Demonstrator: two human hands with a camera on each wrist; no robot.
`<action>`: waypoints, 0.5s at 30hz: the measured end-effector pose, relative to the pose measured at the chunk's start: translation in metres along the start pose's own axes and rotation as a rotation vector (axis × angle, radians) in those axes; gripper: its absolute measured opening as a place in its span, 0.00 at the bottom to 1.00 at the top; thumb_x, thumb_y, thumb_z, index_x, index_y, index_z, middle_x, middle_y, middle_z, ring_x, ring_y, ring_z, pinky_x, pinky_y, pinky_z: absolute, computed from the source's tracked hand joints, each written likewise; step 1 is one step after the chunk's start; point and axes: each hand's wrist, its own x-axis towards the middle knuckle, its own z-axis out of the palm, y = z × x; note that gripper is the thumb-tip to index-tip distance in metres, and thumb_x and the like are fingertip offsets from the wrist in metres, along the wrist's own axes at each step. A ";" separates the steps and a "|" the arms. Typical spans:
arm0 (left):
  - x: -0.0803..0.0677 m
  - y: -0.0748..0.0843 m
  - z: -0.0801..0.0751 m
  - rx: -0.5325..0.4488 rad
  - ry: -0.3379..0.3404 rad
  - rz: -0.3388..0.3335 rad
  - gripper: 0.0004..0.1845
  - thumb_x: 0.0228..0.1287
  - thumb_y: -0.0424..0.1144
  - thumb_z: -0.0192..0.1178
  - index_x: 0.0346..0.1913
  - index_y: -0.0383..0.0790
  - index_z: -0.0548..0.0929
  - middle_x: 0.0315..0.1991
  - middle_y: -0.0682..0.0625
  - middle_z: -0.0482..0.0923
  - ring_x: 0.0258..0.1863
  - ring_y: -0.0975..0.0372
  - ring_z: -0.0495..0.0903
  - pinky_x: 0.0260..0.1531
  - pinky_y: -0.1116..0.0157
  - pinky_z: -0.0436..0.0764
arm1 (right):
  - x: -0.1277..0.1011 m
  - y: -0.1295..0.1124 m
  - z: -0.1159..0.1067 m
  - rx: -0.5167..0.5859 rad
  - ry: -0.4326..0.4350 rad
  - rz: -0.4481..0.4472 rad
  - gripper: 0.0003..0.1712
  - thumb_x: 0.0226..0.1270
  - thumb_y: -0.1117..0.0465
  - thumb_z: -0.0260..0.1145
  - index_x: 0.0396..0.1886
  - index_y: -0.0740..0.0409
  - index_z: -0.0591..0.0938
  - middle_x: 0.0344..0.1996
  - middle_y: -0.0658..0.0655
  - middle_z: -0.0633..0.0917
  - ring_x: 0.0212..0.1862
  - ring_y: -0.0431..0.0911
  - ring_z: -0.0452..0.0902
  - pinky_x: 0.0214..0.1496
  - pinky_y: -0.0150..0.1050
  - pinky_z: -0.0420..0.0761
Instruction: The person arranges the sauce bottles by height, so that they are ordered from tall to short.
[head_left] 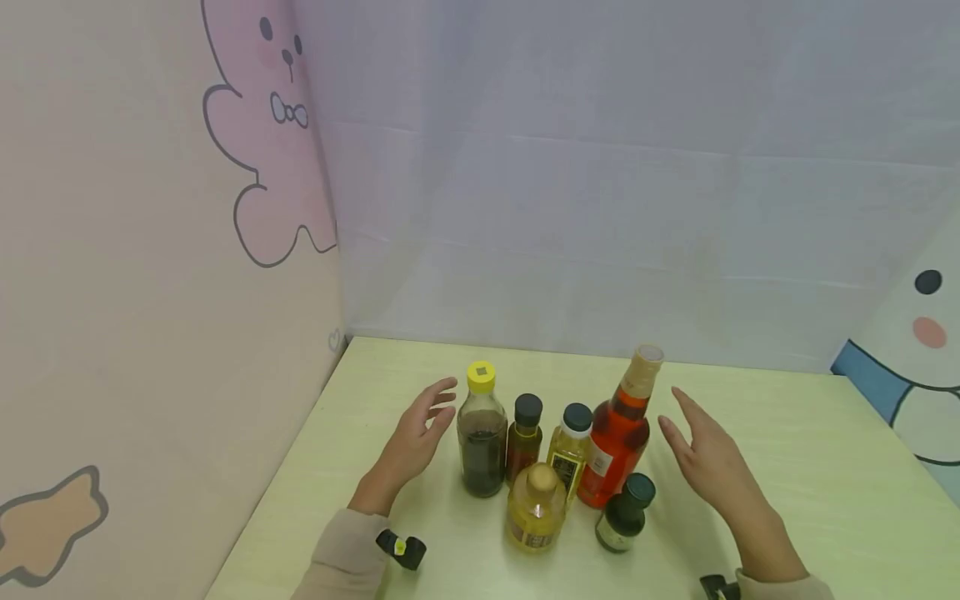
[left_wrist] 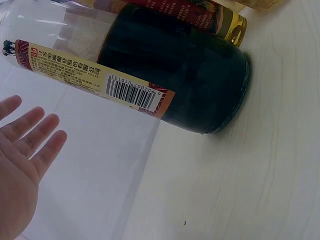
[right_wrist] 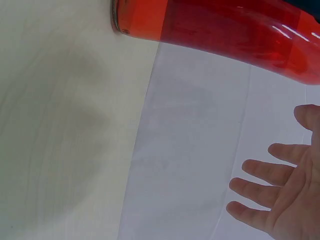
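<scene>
- Nearest the camera: beige sleeves [head_left: 341, 554] and black wrist straps [head_left: 401, 550], behind both hands.
- Left hand [head_left: 415, 433]: fingers loosely spread, thumb apart, on the outer left of the bottle group.
- Yellow-capped bottle [head_left: 483, 450], dark liquid inside: upright, just right of the left hand; left wrist view shows a gap to the fingers.
- Right hand [head_left: 708, 462]: fingers extended and spread, thumb toward the group.
- Red bottle [head_left: 622, 450]: stands just left of the right hand, apart from it.
- Small green-capped bottle [head_left: 618, 525]: lower left of the right hand.
- Between the hands: black-capped bottle [head_left: 524, 446], white-collared bottle [head_left: 567, 457], squat gold-capped bottle [head_left: 536, 515].
- Under all bottles: pale tabletop [head_left: 787, 433].
</scene>
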 end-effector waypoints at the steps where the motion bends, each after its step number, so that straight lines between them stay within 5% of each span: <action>1: 0.000 0.005 -0.001 -0.029 -0.010 0.018 0.22 0.70 0.43 0.45 0.65 0.45 0.61 0.61 0.48 0.64 0.56 0.53 0.68 0.50 0.49 0.67 | 0.000 -0.001 0.000 0.007 0.001 0.000 0.35 0.70 0.48 0.47 0.66 0.67 0.55 0.60 0.74 0.61 0.59 0.68 0.56 0.55 0.62 0.57; 7: -0.001 0.037 -0.005 -0.147 -0.070 0.098 0.20 0.69 0.31 0.43 0.62 0.29 0.61 0.59 0.38 0.64 0.55 0.45 0.66 0.51 0.52 0.68 | -0.001 -0.006 -0.003 0.037 0.009 0.008 0.34 0.71 0.48 0.47 0.67 0.65 0.55 0.61 0.73 0.61 0.59 0.69 0.56 0.54 0.63 0.57; 15: -0.002 0.040 -0.002 -0.201 -0.090 0.125 0.20 0.68 0.28 0.43 0.62 0.30 0.61 0.54 0.37 0.68 0.54 0.48 0.67 0.50 0.51 0.68 | -0.003 -0.013 -0.003 0.074 0.036 -0.017 0.32 0.71 0.50 0.47 0.68 0.61 0.56 0.61 0.71 0.63 0.59 0.68 0.57 0.53 0.63 0.58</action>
